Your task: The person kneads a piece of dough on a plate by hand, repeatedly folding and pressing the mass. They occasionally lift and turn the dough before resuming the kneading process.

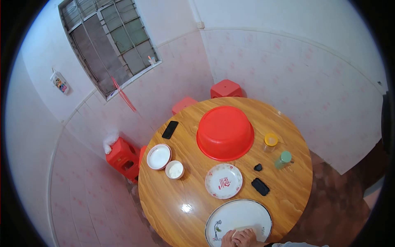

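Note:
A large white oval plate point(238, 212) with a dark rim and a plant drawing lies at the table's near edge. On it, a pale lump, perhaps dough point(243, 229), shows just beyond the fingers. My left hand point(228, 238) is curled against the lump's left side. My right hand point(246, 237) presses on it from the right, fingers bent and touching my left hand. Much of the lump is hidden under both hands. Beyond the oval plate sits a round white plate point(234, 181) with red characters and a floral rim.
An upturned red basin point(225, 131) stands at the back. Stacked white plates point(159, 157), a bowl of white powder point(175, 169) and a phone point(170, 129) lie left. A yellow-lidded jar point(270, 140), green-capped bottle point(283, 160) and black tray point(260, 186) are right. Red stools point(123, 156) surround the table.

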`<action>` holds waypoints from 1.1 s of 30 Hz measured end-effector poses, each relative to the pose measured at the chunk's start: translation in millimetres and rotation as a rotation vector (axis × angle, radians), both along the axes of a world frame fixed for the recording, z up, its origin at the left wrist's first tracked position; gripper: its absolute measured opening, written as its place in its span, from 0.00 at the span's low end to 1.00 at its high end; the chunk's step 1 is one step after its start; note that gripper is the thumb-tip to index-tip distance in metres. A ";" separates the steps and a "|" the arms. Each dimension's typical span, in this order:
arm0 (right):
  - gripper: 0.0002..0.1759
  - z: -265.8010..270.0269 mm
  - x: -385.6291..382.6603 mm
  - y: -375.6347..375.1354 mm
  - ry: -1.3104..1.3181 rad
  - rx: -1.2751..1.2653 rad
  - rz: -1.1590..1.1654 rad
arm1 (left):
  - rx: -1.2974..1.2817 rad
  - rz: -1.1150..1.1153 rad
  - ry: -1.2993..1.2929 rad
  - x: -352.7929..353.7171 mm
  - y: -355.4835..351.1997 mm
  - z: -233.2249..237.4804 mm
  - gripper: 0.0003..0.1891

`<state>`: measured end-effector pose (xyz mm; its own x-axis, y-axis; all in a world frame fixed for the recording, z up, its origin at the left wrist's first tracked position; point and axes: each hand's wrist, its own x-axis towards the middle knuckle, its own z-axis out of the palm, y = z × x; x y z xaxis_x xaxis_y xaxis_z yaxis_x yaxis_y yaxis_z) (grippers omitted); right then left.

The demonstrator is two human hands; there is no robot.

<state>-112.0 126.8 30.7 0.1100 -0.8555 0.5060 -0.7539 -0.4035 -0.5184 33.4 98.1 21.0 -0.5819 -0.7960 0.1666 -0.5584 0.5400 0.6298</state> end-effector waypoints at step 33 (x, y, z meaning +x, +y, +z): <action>0.07 44.5 -36.9 -20.7 -0.101 0.337 0.076 | 0.223 -0.039 0.028 2.2 -6.3 32.0 0.37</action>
